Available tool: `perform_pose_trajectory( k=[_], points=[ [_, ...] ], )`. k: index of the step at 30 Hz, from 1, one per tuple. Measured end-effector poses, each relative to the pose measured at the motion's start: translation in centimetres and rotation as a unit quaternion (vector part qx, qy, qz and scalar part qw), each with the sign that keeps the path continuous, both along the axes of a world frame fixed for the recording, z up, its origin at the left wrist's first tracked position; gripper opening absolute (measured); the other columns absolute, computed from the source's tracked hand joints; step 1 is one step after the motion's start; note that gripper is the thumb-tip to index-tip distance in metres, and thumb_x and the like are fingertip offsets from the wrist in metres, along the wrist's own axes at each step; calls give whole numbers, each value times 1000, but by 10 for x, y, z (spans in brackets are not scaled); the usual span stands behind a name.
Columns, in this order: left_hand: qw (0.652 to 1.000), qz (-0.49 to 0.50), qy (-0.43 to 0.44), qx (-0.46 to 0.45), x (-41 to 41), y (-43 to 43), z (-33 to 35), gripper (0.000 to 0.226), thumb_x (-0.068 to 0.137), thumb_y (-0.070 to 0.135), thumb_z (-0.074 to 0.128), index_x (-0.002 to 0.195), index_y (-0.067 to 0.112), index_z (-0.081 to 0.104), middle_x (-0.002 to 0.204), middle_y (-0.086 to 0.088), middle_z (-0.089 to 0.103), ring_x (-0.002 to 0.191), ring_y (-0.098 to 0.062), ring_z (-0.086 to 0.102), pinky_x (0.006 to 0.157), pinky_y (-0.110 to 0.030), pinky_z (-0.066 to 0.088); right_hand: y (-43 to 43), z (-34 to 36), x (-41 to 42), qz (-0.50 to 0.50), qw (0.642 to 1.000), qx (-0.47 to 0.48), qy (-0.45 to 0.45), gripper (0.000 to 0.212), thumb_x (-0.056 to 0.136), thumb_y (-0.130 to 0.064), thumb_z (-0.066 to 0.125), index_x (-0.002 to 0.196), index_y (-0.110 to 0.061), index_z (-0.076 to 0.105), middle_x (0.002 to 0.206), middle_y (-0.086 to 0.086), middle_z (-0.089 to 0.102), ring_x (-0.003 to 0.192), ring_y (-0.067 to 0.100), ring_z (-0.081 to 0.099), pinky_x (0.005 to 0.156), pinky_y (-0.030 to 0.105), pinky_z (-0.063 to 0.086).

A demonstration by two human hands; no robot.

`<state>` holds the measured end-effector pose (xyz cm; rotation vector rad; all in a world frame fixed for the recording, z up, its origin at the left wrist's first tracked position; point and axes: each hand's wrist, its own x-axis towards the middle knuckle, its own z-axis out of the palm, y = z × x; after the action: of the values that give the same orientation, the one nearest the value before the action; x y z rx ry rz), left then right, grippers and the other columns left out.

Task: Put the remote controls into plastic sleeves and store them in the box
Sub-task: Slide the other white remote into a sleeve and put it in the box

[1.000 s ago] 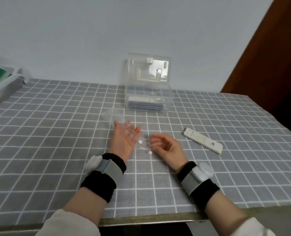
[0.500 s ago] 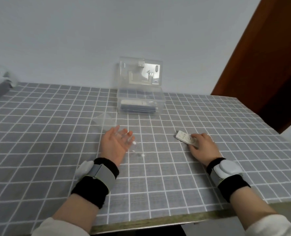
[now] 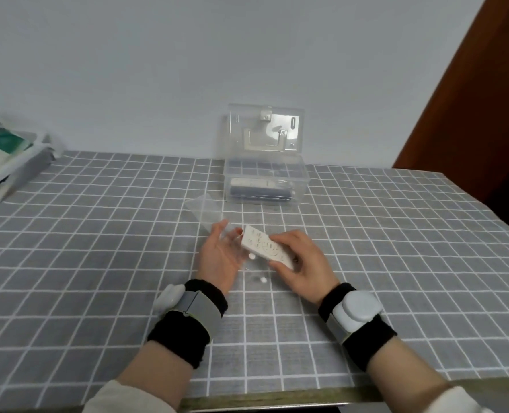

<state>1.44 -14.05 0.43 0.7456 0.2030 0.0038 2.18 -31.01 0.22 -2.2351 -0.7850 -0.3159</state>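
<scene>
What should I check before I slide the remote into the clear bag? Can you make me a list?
1. Remote held firmly: the right hand grips the white remote. Ok.
2. Sleeve ready: the clear sleeve is at the left hand, whose fingers are straight. Ok.
3. Sleeve mouth open: cannot tell, too see-through.
4. Remote's end lined up with the mouth: cannot tell.
5. Box open: its lid stands up. Ok.
6. Room left in the box: cannot tell; stored remotes lie inside.
</scene>
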Motion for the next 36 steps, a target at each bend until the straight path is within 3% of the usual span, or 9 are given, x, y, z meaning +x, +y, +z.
perform_pose_trajectory(
  k=[3, 6, 10, 18, 22, 24, 27, 31, 36],
  points=[
    [1000, 12, 7, 4, 1, 2, 0, 35, 74, 46, 52, 96, 19, 57, 79, -4, 54, 72, -18, 52, 71, -34, 44, 6, -11, -5, 6, 1000, 12, 3, 42, 77, -36, 58, 116, -21, 56, 104, -1, 59, 94, 7, 53, 80, 13, 43],
    [999, 30, 16, -2, 5, 6, -4, 37, 87, 49, 44, 115, 26, 51, 94, -3, 53, 80, -15, 54, 70, -33, 47, 5, -14, -4, 11, 1000, 19, -2, 41, 76, -35, 59, 114, -21, 57, 105, 0, 61, 96, 10, 55, 81, 17, 45],
    [996, 62, 19, -63, 1, 8, 0, 34, 94, 49, 34, 97, 23, 55, 90, -1, 54, 81, -14, 52, 74, -29, 43, 5, -16, -5, 30, 999, 15, -6, 38, 74, -33, 61, 111, -20, 61, 105, -1, 62, 96, 8, 56, 80, 23, 49],
    [991, 76, 35, -102, 3, 13, -5, 35, 91, 49, 42, 82, 18, 57, 62, 3, 63, 70, -13, 53, 73, -27, 43, 7, -18, -6, 48, 999, -11, -11, 37, 68, -33, 63, 104, -24, 63, 100, -5, 65, 94, 6, 57, 78, 26, 51],
    [988, 82, 29, -126, 6, 14, -7, 44, 92, 51, 40, 123, 22, 49, 86, -1, 55, 78, -13, 56, 75, -28, 46, 7, -19, -6, 21, 999, -23, -22, 38, 69, -35, 60, 106, -24, 63, 101, -5, 64, 93, 6, 57, 78, 23, 49],
    [988, 76, 18, -130, 8, 15, -10, 48, 92, 51, 39, 131, 23, 43, 89, -1, 54, 79, -13, 55, 76, -28, 46, 7, -19, -5, 9, 999, -29, -27, 39, 70, -37, 60, 106, -23, 63, 102, -5, 64, 92, 4, 56, 76, 20, 48],
    [992, 63, -2, -111, 9, 14, -10, 46, 95, 48, 37, 131, 20, 42, 93, -2, 54, 84, -14, 56, 79, -30, 46, 8, -20, -4, -6, 999, -36, -37, 40, 72, -40, 60, 108, -24, 63, 102, -6, 64, 90, 2, 56, 72, 21, 51],
    [996, 31, -5, -79, 8, 13, -9, 40, 97, 36, 37, 128, 13, 46, 116, -5, 57, 107, -17, 57, 89, -33, 45, 7, -19, -4, -26, 997, -33, -60, 41, 73, -44, 61, 108, -23, 63, 100, -5, 65, 87, 7, 59, 66, 25, 54],
    [998, -26, -15, -54, 5, 11, -6, 30, 96, 21, 42, 124, 14, 50, 124, -5, 58, 114, -19, 56, 94, -37, 45, 7, -19, -3, -43, 996, -6, -80, 42, 74, -46, 61, 108, -20, 63, 97, -3, 64, 86, 4, 56, 64, 22, 51]
  ],
)
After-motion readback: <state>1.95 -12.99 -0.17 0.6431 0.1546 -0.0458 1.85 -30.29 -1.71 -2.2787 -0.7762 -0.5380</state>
